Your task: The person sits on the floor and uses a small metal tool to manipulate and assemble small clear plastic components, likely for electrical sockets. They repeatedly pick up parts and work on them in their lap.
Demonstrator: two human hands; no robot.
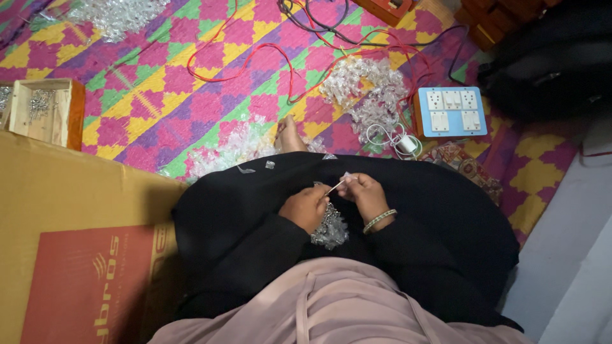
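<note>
My left hand (306, 207) rests on my black-clad lap and holds a strand of clear crystal beads (329, 229) that hangs in a bunch below it. A thin wire (336, 186) runs from this hand up to my right hand (364, 194), which pinches the wire's far end and a small clear bead (346, 175) between finger and thumb. The right wrist wears a beaded bracelet (380, 220). Two loose clear beads (270, 165) lie on the black cloth near my foot (290, 135).
Heaps of clear beads (370, 89) lie on the patterned mat (159, 95). A blue switch board (450, 112) with red and black cables sits right of them. A wooden box (44, 111) and a large cardboard carton (70, 255) stand on the left. A dark bag (548, 57) is at top right.
</note>
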